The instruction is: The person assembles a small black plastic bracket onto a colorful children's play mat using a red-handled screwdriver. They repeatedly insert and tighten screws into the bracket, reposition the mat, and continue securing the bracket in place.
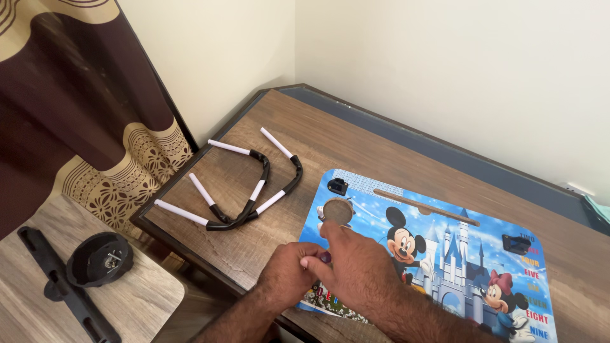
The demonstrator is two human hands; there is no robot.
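The board (438, 254), a flat printed lap-desk top, lies on the table (330, 146) at its near edge. It looks light and stiff, likely slick on the face; best gripped by its edges. The left hand (289, 270) is pinched narrow on something small I cannot make out; the right hand (356, 267) lies on the board, finger by the round hole (337, 210). Two bent legs (235, 190), two black clips (338, 186).

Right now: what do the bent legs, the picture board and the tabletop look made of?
Bent legs: likely metal tube, white with black foam or rubber sleeves at the bends.
Picture board: rigid panel, probably fibreboard under a glossy printed cartoon laminate; brown core shows at the round hole.
Tabletop: wood-grain laminate, matte.
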